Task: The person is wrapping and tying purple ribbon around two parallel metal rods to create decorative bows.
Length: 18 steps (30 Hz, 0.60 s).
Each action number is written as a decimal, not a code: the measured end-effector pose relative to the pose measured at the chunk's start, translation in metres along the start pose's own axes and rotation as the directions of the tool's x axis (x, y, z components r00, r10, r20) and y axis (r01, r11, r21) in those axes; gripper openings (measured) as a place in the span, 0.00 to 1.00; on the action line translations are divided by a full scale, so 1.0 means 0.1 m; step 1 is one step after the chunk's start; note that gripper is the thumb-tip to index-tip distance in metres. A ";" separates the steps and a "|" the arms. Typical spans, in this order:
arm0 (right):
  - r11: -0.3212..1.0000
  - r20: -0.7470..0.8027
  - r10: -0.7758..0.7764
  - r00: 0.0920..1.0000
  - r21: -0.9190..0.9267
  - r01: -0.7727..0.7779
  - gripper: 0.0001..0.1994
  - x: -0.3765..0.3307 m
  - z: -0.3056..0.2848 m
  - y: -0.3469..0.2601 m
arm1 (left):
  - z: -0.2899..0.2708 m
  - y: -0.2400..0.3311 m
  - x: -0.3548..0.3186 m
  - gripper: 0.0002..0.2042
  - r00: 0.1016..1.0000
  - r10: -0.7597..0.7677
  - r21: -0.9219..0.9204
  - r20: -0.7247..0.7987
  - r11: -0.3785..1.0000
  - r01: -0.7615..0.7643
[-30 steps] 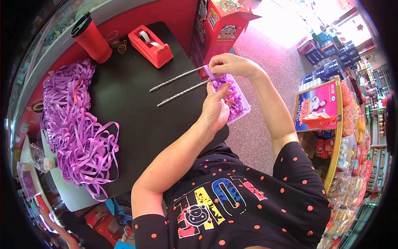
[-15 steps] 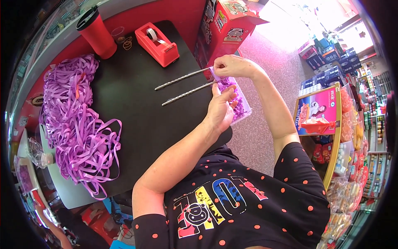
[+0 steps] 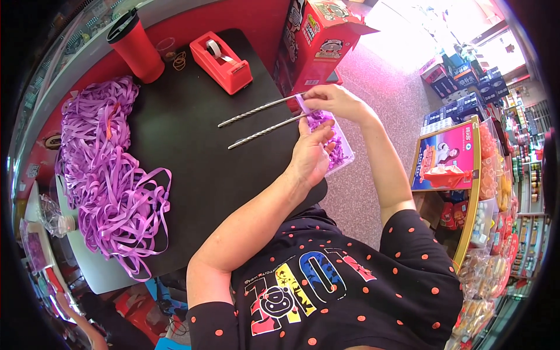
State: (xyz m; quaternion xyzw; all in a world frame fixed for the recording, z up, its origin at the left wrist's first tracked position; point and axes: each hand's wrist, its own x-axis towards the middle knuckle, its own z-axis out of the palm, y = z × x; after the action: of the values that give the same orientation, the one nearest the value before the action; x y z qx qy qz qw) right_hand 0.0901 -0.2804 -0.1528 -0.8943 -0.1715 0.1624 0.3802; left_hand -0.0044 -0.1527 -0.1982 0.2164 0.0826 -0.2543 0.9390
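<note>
Two grey twisted metal rods, resembling long drill bits, point left side by side over the dark tabletop. A flat purple ribbon spans between them near their right ends. My right hand is closed at that ribbon, fingers bent over the rod ends; its fingertips are partly hidden. Just below, my left hand has its thumb up against the lower rod's end and its fingers curled, with a ribbon strip seemingly between them. Beyond my left fingers sits a pale tray holding many small purple ribbon pieces.
A large heap of purple ribbon covers the left of the black table. Behind stand a red tumbler, rubber bands and a red tape dispenser. A red carton stands past the table; stocked shelves line the right.
My right hand has shifted slightly right and down, its fingers reaching straighter toward the rods, and the right forearm has drawn in a little. My left hand and the rods stay put.
</note>
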 end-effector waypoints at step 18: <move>0.141 0.192 -0.126 0.973 0.975 -0.174 0.15 0.21 0.76 0.93 | 0.06 0.03 -0.09 0.41 0.998 -0.048 -0.115 -0.028 0.992 0.045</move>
State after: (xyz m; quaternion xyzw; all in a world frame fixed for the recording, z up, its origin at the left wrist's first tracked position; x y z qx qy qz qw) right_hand 0.0938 -0.2848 -0.2743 -0.4026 -0.0510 0.3423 0.8474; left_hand -0.0104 -0.1494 -0.1895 0.1642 0.1165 -0.2676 0.9423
